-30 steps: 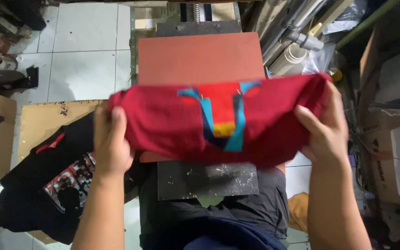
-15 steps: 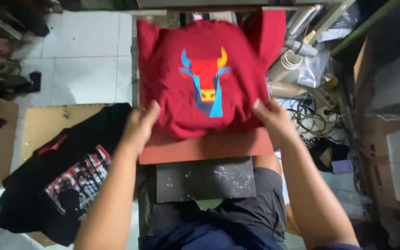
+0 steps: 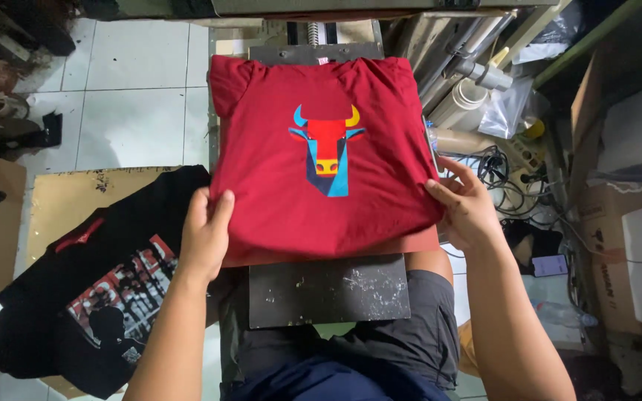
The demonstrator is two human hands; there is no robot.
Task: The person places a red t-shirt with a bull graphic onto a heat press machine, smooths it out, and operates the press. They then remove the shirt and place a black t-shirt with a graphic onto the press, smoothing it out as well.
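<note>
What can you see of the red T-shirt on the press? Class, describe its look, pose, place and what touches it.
The red T-shirt looks like soft knit cotton. It lies spread flat, print upward, collar away from the person, on the reddish pad of a press. Its chest shows a bull's head in red, blue and yellow. The left hand presses its lower left edge; the right hand holds its lower right edge. One sleeve is folded at the upper left.

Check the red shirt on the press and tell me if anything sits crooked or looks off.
The red shirt lies fairly square, bull print upright and centred. Its near hem is rumpled under the left hand and right hand, and a strip of the rust-coloured pad shows beyond it. The black shirt lies crumpled on cardboard at left.
</note>
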